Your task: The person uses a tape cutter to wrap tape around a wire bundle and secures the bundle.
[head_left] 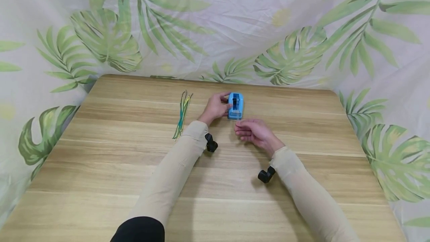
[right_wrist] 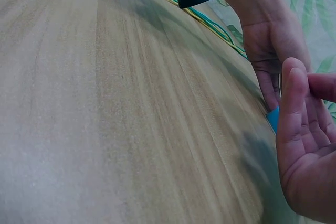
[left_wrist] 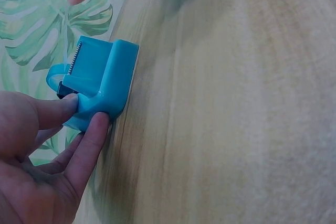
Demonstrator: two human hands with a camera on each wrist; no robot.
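Note:
A blue tape dispenser stands on the wooden table near its back edge. My left hand grips its left side, thumb and fingers pressed to the blue body in the left wrist view. The serrated cutter faces my right hand, which is just in front of the dispenser. Between thumb and forefinger the right hand pinches the end of a clear tape strip, drawn out from the roll past the cutter. In the right wrist view my fingers hide most of the dispenser.
A loose bundle of green and yellow wires lies on the table left of my left hand. A black wrist camera sticks out from each sleeve. Behind the table hangs a leaf-patterned cloth.

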